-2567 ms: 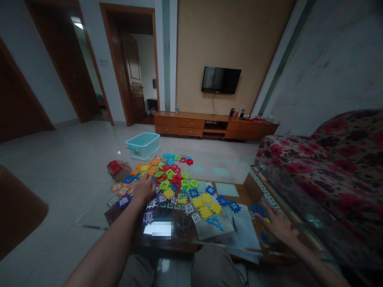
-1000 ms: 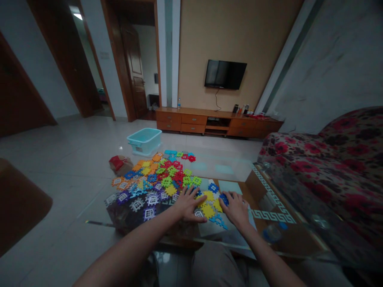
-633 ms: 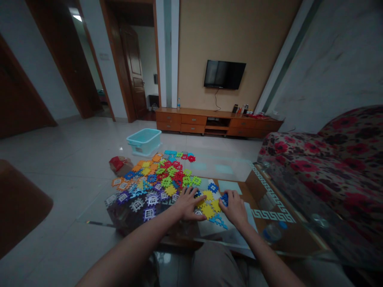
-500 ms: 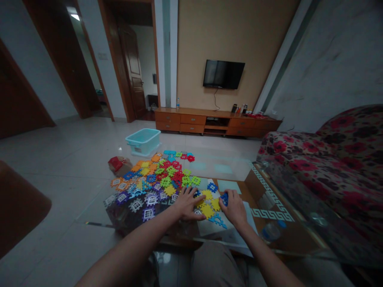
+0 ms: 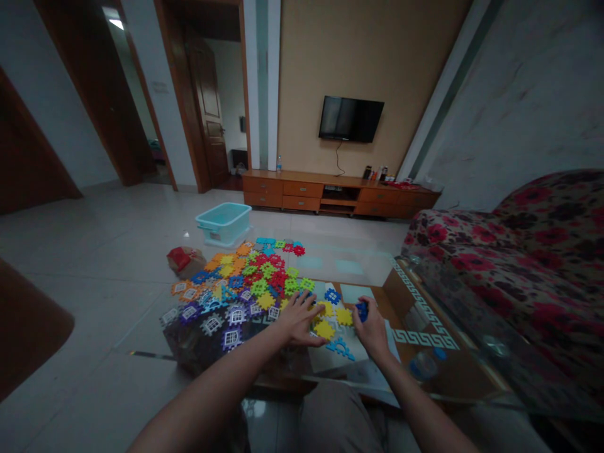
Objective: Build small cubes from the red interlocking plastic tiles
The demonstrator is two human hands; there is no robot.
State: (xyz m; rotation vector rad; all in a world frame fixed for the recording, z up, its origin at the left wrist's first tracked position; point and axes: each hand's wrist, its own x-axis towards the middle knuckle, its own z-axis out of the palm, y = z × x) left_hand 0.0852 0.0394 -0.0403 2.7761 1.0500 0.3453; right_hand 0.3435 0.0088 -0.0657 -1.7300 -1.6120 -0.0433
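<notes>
Multicoloured interlocking plastic tiles (image 5: pixel 264 283) lie in a broad, loose heap across the left half of a glass tabletop (image 5: pixel 352 267), spreading from its far edge toward its near edge. Orange, yellow, green, red and blue tiles dominate the far part of the heap. White and purple window-patterned tiles (image 5: pixel 231 338) gather along the near left side.

The left hand (image 5: pixel 299 321) is spread palm-down with its fingers apart, and its fingertips (image 5: pixel 317 309) reach the yellow tiles (image 5: pixel 324 329) near the right margin of the heap. The right hand (image 5: pixel 372 330) is raised, with its fingers curled and closed around a blue tile (image 5: pixel 362 311), which is largely hidden by them. A separate blue tile (image 5: pixel 333 296) lies flat just beyond the gap between the hands, and a light-blue tile (image 5: pixel 340 348) rests on a sheet of paper (image 5: pixel 333 362) toward the near edge.

A Greek-key border (image 5: pixel 425 338) runs along the right edge of the tabletop, and a plastic bottle (image 5: pixel 425 365) is seen through the glass near the right corner. A red bag (image 5: pixel 185 260) sits just off the far left corner, and a teal plastic tub (image 5: pixel 223 223) stands on the tiled floor (image 5: pixel 94 314) beyond the far edge.
</notes>
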